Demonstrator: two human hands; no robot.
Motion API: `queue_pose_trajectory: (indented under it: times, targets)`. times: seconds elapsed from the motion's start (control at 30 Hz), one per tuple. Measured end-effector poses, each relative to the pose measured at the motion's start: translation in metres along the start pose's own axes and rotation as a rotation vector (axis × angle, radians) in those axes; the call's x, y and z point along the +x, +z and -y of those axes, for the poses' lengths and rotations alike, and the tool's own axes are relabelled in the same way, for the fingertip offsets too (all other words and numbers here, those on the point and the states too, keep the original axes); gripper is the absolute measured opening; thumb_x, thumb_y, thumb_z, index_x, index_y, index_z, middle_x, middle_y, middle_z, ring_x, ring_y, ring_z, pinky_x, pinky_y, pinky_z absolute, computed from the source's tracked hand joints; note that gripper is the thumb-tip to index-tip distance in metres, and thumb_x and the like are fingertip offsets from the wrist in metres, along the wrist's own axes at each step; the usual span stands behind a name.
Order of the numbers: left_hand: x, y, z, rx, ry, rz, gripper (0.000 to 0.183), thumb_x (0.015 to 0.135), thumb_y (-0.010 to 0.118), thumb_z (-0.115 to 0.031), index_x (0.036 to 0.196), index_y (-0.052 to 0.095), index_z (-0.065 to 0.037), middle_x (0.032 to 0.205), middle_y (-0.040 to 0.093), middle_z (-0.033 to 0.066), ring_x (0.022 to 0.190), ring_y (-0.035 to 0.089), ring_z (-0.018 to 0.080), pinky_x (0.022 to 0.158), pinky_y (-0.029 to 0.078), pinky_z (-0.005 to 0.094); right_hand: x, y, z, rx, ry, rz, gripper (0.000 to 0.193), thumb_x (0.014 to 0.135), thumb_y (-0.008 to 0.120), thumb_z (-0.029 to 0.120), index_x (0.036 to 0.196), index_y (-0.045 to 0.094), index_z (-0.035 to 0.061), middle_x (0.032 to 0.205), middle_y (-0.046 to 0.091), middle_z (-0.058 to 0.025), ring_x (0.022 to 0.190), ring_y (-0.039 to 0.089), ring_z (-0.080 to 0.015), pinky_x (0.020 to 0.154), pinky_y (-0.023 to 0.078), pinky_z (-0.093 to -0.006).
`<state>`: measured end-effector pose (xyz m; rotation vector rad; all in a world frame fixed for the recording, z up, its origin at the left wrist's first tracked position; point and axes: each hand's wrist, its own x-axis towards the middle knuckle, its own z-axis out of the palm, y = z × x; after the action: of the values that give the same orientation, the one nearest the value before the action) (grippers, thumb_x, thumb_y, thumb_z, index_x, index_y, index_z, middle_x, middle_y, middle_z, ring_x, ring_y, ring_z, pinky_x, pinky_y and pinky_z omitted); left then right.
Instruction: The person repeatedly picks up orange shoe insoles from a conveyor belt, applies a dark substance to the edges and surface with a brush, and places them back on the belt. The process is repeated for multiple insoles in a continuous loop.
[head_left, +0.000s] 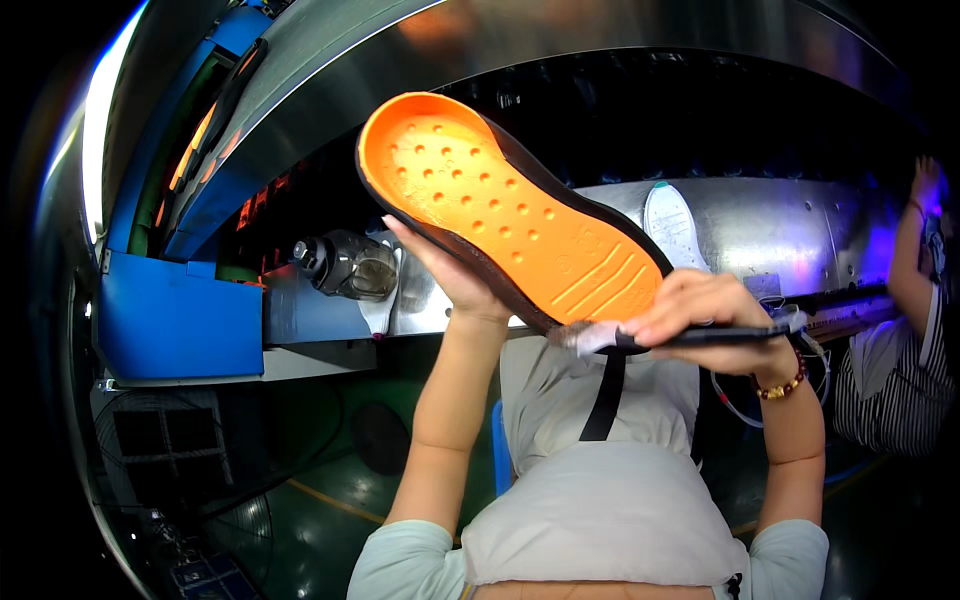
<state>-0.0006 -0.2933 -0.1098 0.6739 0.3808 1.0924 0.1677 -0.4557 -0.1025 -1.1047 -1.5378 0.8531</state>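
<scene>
An orange shoe sole [500, 210] with a dark rim is raised above the bench, its dimpled end up and to the left, its grooved end down and to the right. My left hand [458, 278] grips it from below along its left edge, with most of the fingers hidden behind it. In my right hand [705, 308] is a brush [602, 336] with a black handle, pinched between thumb and fingers. Its pale, smeared bristle end is at the lower rim of the sole's grooved end and seems to touch it.
A metal bench [780, 225] runs across behind the sole. On it are a white sole-shaped piece [672, 222] and a dark-capped bottle [360, 266] beside another white piece [383, 312]. A blue machine housing [185, 318] stands left. Another person's arm [908, 265] shows far right.
</scene>
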Motion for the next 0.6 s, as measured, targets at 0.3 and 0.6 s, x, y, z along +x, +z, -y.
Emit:
queue_pose_trajectory:
  times: [0.3, 0.6]
  targets:
    - [0.014, -0.017, -0.016, -0.33, -0.033, 0.407, 0.067, 0.085, 0.02, -0.061, 0.13, 0.031, -0.012, 0.131, 0.038, 0.0061, 0.117, 0.041, 0.0244, 0.098, 0.033, 0.0396, -0.015, -0.006, -0.001, -0.18, 0.025, 0.043, 0.019, 0.065, 0.071, 0.008, 0.083, 0.068, 0.0117, 0.089, 0.066, 0.0001, 0.087, 0.051, -0.0118, 0.084, 0.035, -0.0295]
    - [0.018, 0.023, -0.032, -0.341, -0.211, 0.409, 0.076, 0.082, 0.024, -0.065, 0.127, 0.038, -0.005, 0.124, 0.046, 0.0113, 0.107, 0.049, 0.0228, 0.092, 0.04, 0.0351, -0.002, -0.004, -0.003, 0.609, 0.056, -0.2, 0.019, 0.065, 0.06, -0.01, 0.084, 0.06, -0.0045, 0.091, 0.061, -0.0212, 0.086, 0.061, -0.0256, 0.08, 0.047, -0.0331]
